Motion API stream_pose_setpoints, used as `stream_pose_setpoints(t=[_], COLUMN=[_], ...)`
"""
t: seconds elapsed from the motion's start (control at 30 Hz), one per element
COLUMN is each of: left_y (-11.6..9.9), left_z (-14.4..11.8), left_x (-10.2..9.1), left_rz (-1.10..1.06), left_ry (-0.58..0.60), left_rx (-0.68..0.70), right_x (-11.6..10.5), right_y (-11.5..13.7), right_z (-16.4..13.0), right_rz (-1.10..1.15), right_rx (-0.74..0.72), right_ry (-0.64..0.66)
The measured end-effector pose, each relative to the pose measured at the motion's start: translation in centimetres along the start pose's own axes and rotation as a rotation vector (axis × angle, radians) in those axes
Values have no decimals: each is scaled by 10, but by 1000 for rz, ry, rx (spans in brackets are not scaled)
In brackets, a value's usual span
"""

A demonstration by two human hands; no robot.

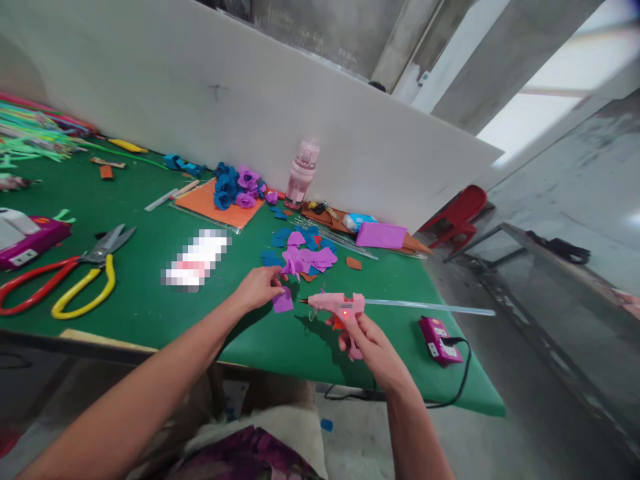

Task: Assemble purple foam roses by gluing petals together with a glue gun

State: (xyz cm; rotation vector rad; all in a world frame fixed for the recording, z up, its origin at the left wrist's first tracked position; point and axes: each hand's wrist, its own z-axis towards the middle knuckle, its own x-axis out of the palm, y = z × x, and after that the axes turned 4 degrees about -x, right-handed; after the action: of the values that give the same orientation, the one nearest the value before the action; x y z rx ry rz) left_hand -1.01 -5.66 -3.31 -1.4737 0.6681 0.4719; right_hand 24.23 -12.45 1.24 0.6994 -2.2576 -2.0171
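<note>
- The green table (150,293) bears a pile of purple and blue cut pieces (305,253).
- The right hand (373,343) is clenched around a pink glue gun (337,308), its nozzle aimed left.
- The left hand (260,287) pinches a small purple piece (283,301), just beside the nozzle.
</note>
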Motion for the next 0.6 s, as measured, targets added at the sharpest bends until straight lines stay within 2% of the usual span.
stream_pose_setpoints(t=[0.13,0.33,0.6], left_y=[0,1,4], left_z=[0,0,0], left_x=[0,2,3], left_rz=[15,17,22], left_ry=[-7,-13,-28], left_rx=[9,17,40], right_x=[11,26,32], right_y=[7,5,9], right_z=[6,15,16], right_rz=[-207,-405,-553], right_rx=[-87,-197,-316], right_ry=[53,41,32])
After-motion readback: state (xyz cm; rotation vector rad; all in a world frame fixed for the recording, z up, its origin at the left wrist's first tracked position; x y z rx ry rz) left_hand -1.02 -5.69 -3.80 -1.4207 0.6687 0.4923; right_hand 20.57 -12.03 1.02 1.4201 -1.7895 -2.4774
